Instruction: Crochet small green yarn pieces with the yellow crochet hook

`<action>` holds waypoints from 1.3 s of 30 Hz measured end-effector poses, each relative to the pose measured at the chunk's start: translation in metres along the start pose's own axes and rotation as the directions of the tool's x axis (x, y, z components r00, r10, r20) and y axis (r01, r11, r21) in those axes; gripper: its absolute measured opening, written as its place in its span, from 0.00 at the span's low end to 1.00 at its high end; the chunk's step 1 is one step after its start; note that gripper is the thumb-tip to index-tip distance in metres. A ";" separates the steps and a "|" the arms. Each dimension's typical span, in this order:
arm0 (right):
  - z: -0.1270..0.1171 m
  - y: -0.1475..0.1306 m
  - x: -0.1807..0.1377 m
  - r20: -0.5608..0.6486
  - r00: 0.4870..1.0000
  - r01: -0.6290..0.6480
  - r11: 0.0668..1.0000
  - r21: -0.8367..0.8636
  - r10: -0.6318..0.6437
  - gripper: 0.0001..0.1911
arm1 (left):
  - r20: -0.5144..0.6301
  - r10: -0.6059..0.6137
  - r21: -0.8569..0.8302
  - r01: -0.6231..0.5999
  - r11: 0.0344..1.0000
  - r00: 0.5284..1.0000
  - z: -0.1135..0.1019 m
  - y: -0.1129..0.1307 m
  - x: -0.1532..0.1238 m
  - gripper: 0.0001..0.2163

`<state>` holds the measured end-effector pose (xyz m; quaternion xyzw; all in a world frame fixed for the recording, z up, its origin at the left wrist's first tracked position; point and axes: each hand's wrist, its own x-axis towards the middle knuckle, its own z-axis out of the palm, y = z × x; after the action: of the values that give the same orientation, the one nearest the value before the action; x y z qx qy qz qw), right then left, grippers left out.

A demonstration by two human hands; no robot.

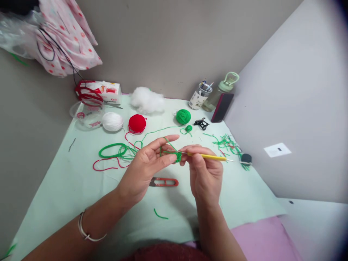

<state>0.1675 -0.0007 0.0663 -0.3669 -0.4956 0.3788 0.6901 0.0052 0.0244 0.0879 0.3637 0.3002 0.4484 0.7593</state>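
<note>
Between thumb and fingers, my left hand (148,163) pinches a small green crochet piece (178,157), and green yarn runs over its raised index finger. A crochet hook (208,156) with a yellow handle is gripped in my right hand (205,168); its metal tip points left, just above the crochet piece. Whether a loop sits on the hook is too small to tell. The working yarn leads back to a green yarn ball (183,116). Below the hands lie orange thread snips (164,182), their blades partly hidden by my left hand.
A red yarn ball (137,124), a white yarn ball (112,121) and white stuffing (147,100) stand at the back. Green yarn scraps (227,144) lie right. A pen jar (200,96), bottle (216,96) and phone (222,108) line the back right corner. Walls enclose the table.
</note>
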 end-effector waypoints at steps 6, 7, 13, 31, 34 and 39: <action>0.003 -0.005 0.004 -0.032 0.998 -0.049 0.995 0.086 0.052 0.06 | 0.012 -0.005 0.025 0.005 1.000 1.000 -0.003 -0.002 0.001 0.17; 0.004 -0.006 0.005 -0.036 0.997 -0.061 0.993 0.102 0.065 0.07 | 0.017 0.000 0.033 -0.001 0.999 1.000 -0.004 -0.003 0.001 0.17; 0.003 -0.009 0.006 0.003 0.999 -0.051 0.990 0.130 0.051 0.10 | 0.016 0.019 0.077 -0.020 0.997 1.000 -0.005 -0.002 0.002 0.15; 0.000 -0.008 -0.006 0.114 0.916 0.399 0.846 -0.355 -0.384 0.12 | -0.021 0.139 0.191 -0.133 0.973 0.990 -0.006 -0.003 0.002 0.13; 0.001 -0.007 -0.007 0.106 0.910 0.409 0.832 -0.375 -0.400 0.12 | -0.032 0.149 0.209 -0.139 0.968 0.988 -0.005 -0.002 0.002 0.13; 0.000 -0.010 -0.005 0.165 0.895 0.444 0.796 -0.411 -0.414 0.12 | -0.064 0.157 0.255 -0.136 0.957 0.986 -0.003 -0.003 0.003 0.13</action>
<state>0.1684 -0.0094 0.0728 -0.3780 -0.6606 0.1034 0.6403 0.0050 0.0271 0.0834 0.4586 0.3582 0.4767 0.6589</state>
